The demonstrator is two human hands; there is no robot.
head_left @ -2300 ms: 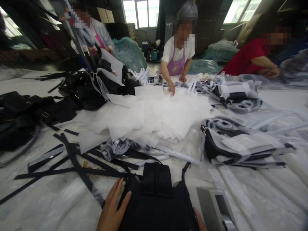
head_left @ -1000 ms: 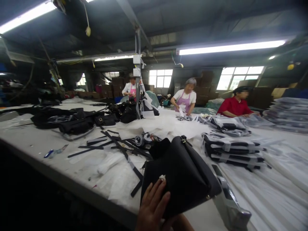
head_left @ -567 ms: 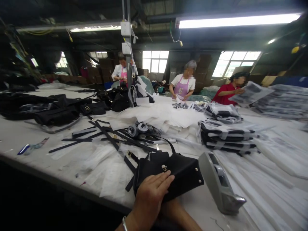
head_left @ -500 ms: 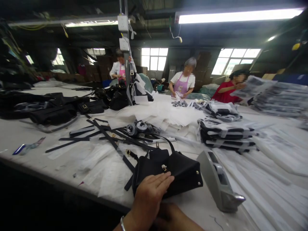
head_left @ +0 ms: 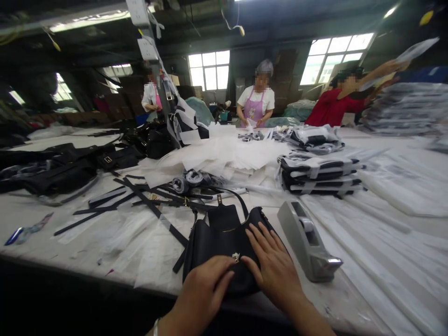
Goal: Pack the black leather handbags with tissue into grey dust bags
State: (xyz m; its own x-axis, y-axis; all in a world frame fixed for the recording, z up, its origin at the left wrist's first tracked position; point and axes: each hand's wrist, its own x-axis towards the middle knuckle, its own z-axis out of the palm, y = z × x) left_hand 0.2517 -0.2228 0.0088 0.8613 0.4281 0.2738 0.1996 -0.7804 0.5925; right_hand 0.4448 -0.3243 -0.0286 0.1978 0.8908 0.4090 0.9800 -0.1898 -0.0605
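Observation:
A black handbag (head_left: 213, 240) lies on the table in front of me with its front facing up. Its flap (head_left: 224, 217) is folded back toward the far side, and a shoulder strap loops beyond it. On the front sits a small metal clasp (head_left: 235, 257) with a scrap of white wrapping. My left hand (head_left: 206, 282) is closed, its fingertips and thumb at the clasp from the left. Spread flat over the right half of the bag is my right hand (head_left: 271, 259), with its thumb close to the clasp.
A grey tape dispenser (head_left: 304, 242) stands right of the bag. Beyond it is a stack of wrapped bags (head_left: 320, 175). Black straps (head_left: 150, 205), white paper sheets (head_left: 224, 151) and black bags (head_left: 59, 172) cover the table. Snips (head_left: 30, 228) lie far left. Co-workers stand opposite.
The bag has gone from raised and tilted to lying front up. My right hand has come from beneath it onto its front. A co-worker in red has lifted a plastic-wrapped item.

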